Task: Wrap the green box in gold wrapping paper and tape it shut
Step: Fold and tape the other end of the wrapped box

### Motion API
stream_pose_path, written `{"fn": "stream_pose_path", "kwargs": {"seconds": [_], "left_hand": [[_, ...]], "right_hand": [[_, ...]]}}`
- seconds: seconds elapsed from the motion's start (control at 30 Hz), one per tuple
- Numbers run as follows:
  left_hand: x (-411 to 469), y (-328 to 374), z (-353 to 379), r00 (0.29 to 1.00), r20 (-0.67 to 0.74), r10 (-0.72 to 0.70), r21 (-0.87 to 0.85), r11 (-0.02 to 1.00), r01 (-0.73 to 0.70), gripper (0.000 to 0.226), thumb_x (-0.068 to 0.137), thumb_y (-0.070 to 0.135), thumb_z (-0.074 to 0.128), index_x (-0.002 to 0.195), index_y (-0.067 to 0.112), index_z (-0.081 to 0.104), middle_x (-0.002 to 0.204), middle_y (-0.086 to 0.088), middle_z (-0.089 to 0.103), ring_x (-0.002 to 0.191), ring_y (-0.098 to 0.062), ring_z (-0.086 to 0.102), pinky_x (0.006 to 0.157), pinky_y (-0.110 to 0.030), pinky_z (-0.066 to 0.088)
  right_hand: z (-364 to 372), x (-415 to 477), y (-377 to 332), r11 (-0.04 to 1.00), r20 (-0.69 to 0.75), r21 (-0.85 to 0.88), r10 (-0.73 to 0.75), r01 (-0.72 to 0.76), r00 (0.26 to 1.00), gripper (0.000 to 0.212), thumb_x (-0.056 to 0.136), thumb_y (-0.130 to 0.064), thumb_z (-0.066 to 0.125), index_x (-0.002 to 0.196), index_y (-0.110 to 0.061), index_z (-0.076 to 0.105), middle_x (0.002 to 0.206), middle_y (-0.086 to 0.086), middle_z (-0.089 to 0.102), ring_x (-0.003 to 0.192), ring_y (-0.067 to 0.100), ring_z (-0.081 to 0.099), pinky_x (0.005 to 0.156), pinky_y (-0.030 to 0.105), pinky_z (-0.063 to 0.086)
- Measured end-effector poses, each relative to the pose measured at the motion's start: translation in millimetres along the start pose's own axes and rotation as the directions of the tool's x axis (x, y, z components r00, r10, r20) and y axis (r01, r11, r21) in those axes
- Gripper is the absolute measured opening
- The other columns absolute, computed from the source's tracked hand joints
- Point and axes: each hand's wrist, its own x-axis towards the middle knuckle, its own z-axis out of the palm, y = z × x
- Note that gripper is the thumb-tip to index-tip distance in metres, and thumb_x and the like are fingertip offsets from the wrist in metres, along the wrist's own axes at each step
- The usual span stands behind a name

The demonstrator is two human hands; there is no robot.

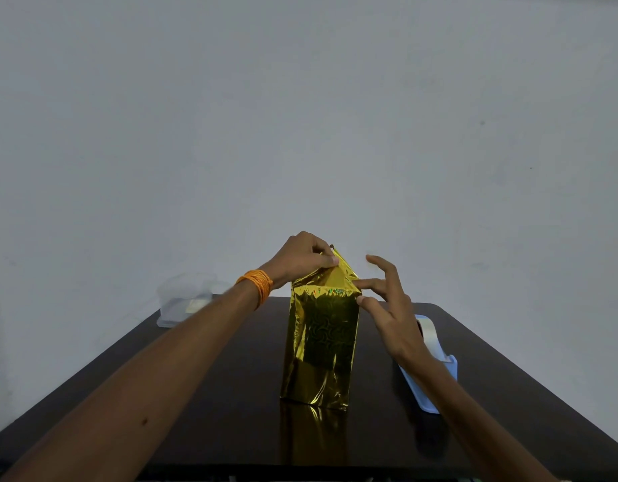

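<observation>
My left hand [300, 256] is curled narrow, thumb and fingertips pinching the pointed top flap of the shiny gold wrapping paper [319, 342] and holding it up. That paper, stamped with a swirl pattern, sheathes one tall box that stands upright on its end in the middle of the dark glossy counter [213, 363], which mirrors it below. My right hand [387, 302] is wide, fingers spread and mostly straight; only the tips of thumb and forefinger touch the paper at the package's upper right edge, just under the flap. A thick orange thread band [257, 286] circles my left wrist.

By count there are two hands, one wrapped package, one light blue tape dispenser [436, 373] and one clear plastic lidded container [182, 304]. The dispenser, carrying a roll of clear tape, lies near the counter's right edge, partly behind my right forearm. The container sits at the far left corner; a pale patch inside it is too blurred to read.
</observation>
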Motion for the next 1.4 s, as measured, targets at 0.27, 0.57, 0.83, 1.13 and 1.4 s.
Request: {"fn": "stream_pose_path", "kwargs": {"seconds": [0.27, 0.57, 0.83, 1.13, 1.4], "left_hand": [[3.0, -16.2, 6.1, 1.000, 0.001, -0.023, 0.041, 0.999, 0.023, 0.016, 0.080, 0.027, 0.081, 0.086, 0.012, 0.080, 0.083, -0.003, 0.072, 0.080, -0.017, 0.062, 0.068, -0.029, 0.046], [1.1, -25.0, 7.1, 0.998, -0.055, -0.036, 0.026, 0.999, 0.037, 0.020, 0.075, 0.028, 0.085, 0.084, 0.012, 0.078, 0.074, 0.006, 0.066, 0.070, -0.006, 0.057, 0.056, -0.014, 0.041], [4.4, -28.2, 7.3, 0.996, -0.027, -0.081, -0.024, 0.996, 0.081, 0.028, 0.074, 0.032, 0.085, 0.087, 0.008, 0.077, 0.084, -0.007, 0.073, 0.079, -0.016, 0.065, 0.066, -0.025, 0.049], [-4.0, -34.2, -0.7, 0.989, -0.110, -0.097, -0.255, 0.965, 0.066, 0.025, 0.077, 0.032, 0.083, 0.095, 0.017, 0.075, 0.093, -0.002, 0.072, 0.089, -0.014, 0.068, 0.072, -0.024, 0.056], [-36.7, -44.8, -14.5, 0.976, 0.079, -0.202, -0.500, 0.839, 0.214, 0.056, 0.079, 0.029, 0.082, 0.128, 0.031, 0.056, 0.120, 0.000, 0.062, 0.110, -0.017, 0.063, 0.079, -0.032, 0.055]], "right_hand": [[0.6, -0.1, 3.6, 1.000, -0.010, -0.016, 0.020, -0.020, 1.000, 0.064, 0.083, -0.035, 0.057, 0.143, -0.035, 0.035, 0.109, -0.021, 0.071, 0.115, 0.003, 0.059, 0.107, 0.051, 0.043], [4.8, 0.9, -2.8, 1.000, 0.000, 0.014, 0.027, -0.027, 1.000, 0.070, 0.086, -0.035, 0.060, 0.147, -0.038, 0.028, 0.118, -0.018, 0.069, 0.122, 0.004, 0.056, 0.111, 0.045, 0.041], [11.5, 49.8, -12.5, 0.921, 0.063, 0.142, 0.358, -0.363, 0.932, 0.089, 0.079, -0.027, 0.083, 0.145, -0.041, 0.025, 0.124, 0.006, 0.058, 0.113, 0.022, 0.059, 0.090, 0.038, 0.051], [21.0, 55.1, -0.2, 0.815, 0.117, 0.280, 0.495, -0.507, 0.861, 0.080, 0.078, -0.010, 0.082, 0.139, -0.034, 0.035, 0.099, 0.018, 0.074, 0.098, 0.032, 0.071, 0.093, 0.045, 0.054], [22.5, 56.6, 0.3, 0.823, 0.162, 0.268, 0.474, -0.501, 0.865, 0.079, 0.080, -0.010, 0.081, 0.141, -0.032, 0.034, 0.103, 0.019, 0.074, 0.102, 0.032, 0.069, 0.097, 0.047, 0.053]]}}
